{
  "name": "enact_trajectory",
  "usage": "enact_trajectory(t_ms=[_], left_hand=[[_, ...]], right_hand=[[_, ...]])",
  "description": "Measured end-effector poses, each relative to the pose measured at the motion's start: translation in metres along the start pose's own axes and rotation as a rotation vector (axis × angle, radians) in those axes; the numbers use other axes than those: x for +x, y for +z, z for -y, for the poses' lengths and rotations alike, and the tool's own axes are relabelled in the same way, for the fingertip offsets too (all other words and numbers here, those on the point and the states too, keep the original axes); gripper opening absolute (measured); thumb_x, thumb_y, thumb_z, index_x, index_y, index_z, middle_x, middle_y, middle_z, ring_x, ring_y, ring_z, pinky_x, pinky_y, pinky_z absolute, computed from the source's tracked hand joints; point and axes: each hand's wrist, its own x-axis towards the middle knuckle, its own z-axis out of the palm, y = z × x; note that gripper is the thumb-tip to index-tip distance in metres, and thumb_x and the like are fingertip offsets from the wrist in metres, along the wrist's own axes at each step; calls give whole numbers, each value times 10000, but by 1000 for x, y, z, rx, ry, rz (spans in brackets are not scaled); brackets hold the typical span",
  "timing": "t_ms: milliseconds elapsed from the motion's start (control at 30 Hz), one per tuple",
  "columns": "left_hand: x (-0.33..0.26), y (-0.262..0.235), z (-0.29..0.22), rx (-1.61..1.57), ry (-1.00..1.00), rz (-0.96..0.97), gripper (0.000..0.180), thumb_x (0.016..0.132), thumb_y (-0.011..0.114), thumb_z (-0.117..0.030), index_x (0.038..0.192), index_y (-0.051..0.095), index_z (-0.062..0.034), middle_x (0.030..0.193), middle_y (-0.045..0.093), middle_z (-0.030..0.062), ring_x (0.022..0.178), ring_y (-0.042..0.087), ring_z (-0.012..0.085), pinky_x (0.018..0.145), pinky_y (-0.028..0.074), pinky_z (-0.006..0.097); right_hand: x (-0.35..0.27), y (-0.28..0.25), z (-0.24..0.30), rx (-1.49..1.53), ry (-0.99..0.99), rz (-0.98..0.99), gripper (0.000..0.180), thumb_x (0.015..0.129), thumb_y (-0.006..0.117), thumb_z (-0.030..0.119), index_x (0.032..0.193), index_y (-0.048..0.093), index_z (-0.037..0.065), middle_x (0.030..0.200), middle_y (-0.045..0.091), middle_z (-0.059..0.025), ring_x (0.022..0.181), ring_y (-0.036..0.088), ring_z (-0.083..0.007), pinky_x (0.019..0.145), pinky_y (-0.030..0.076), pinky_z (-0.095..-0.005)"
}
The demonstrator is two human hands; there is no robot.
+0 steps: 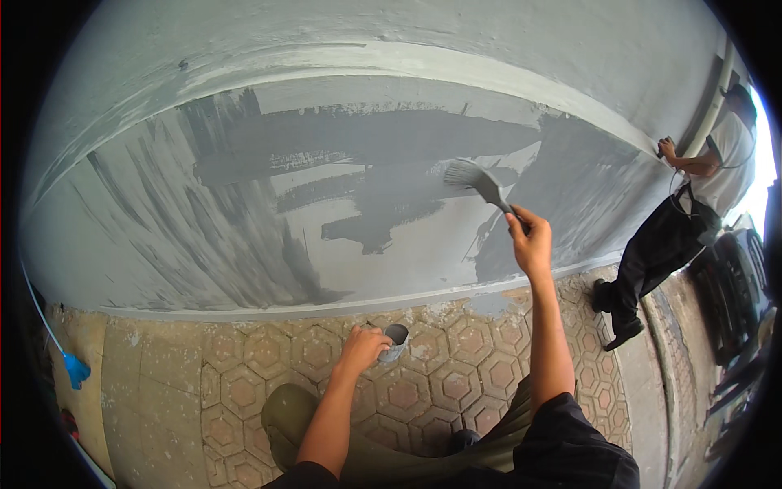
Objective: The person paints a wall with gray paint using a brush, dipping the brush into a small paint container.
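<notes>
My right hand (532, 243) is closed round the dark handle of a wide paintbrush (481, 181), raised in front of the wall. The brush's grey-coated bristles point up and left, over a patch of dark grey paint (399, 143); whether they touch the wall I cannot tell. Lower down, my left hand (364, 350) grips the rim of a small grey paint cup (394, 342), tilted a little above the paving. The cup's inside looks grey, and its contents are hard to make out. Around the darker strokes, the wall panel (350, 273) shows lighter grey.
Another person (680, 204) stands at the right, a hand at the wall's ledge. Dark vehicle-like shapes (733, 285) lie beyond. Hexagonal paving stones (403, 394) cover the ground. A blue broom head (76, 371) on a long handle leans at the far left.
</notes>
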Motion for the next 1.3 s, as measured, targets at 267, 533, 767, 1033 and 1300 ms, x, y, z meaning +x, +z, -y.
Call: enact_trajectory(t_ms=[267, 533, 767, 1033, 1300], left_hand=[[4, 4, 0, 38, 3, 44, 147, 952, 748, -256, 1057, 824, -187, 985, 737, 29, 986, 696, 253, 975, 426, 458], [3, 2, -2, 12, -14, 17, 144, 961, 741, -253, 1061, 819, -185, 974, 729, 30, 973, 699, 263, 974, 427, 474], [0, 3, 1, 16, -8, 17, 131, 962, 742, -240, 1058, 818, -192, 967, 729, 30, 950, 694, 266, 975, 415, 462], [-6, 1, 3, 1, -22, 4, 127, 956, 744, -240, 1043, 824, -191, 961, 728, 30, 945, 690, 263, 962, 415, 453], [-8, 0, 5, 43, -31, 19, 142, 952, 748, -254, 1048, 830, -190, 962, 729, 31, 951, 690, 258, 960, 417, 454]], right_hand=[[16, -73, -32, -353, -84, -556, 274, 1015, 691, 82, 1232, 735, -79, 837, 727, -188, 693, 657, -235, 660, 507, -358], [-63, 73, 61, -441, -129, -77, 321, 1025, 654, 67, 1329, 685, -30, 854, 689, -235, 724, 683, -430, 657, 530, -503], [-78, 64, 79, -421, -112, 382, 101, 951, 684, 39, 1012, 724, -30, 804, 690, -277, 807, 683, -500, 744, 539, -565], [42, -51, 145, -516, -411, -30, 171, 972, 696, 60, 1110, 728, -34, 821, 672, -286, 793, 669, -486, 706, 508, -528], [-26, 13, 82, -696, -286, -49, 432, 1040, 607, 79, 1470, 603, 41, 919, 655, -194, 711, 692, -388, 637, 558, -497]])
